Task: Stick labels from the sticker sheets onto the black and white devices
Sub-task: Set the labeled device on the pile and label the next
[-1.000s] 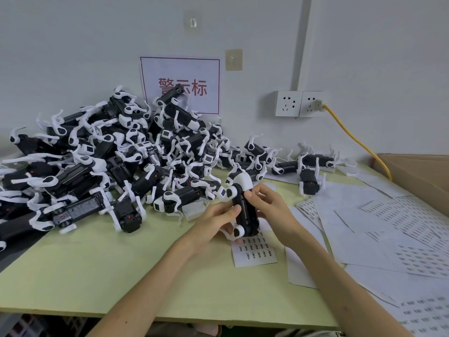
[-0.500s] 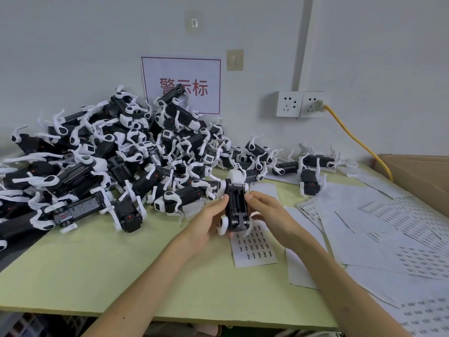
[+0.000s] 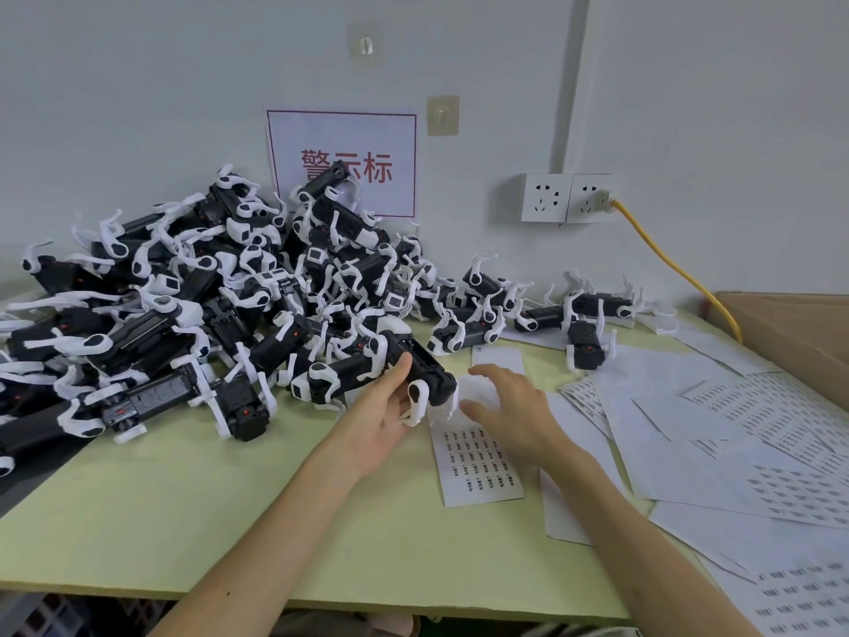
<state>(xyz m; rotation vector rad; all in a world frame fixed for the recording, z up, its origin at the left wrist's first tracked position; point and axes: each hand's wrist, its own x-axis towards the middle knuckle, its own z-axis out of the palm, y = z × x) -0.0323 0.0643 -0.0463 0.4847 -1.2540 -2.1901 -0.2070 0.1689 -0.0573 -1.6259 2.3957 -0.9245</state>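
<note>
My left hand (image 3: 383, 418) grips a black and white device (image 3: 425, 370) at the table's middle and holds it tilted, its near end raised over the top edge of a small sticker sheet (image 3: 478, 462). My right hand (image 3: 510, 409) hovers just right of the device with fingers spread and relaxed, holding nothing, over the same sheet. A large pile of black and white devices (image 3: 193, 305) fills the left and back of the green table (image 3: 229, 498). A few more devices (image 3: 583, 342) lie at the back right.
Several overlapping sticker sheets (image 3: 735, 429) cover the table's right side. A cardboard box (image 3: 790, 328) stands at the far right. A yellow cable (image 3: 666, 264) runs from the wall sockets (image 3: 567, 197) down behind the box. A red-lettered sign (image 3: 342, 163) hangs on the wall.
My right hand has let go of the device and opened, moving right over the sheet. My left hand has swung the device to the left, toward the pile.
</note>
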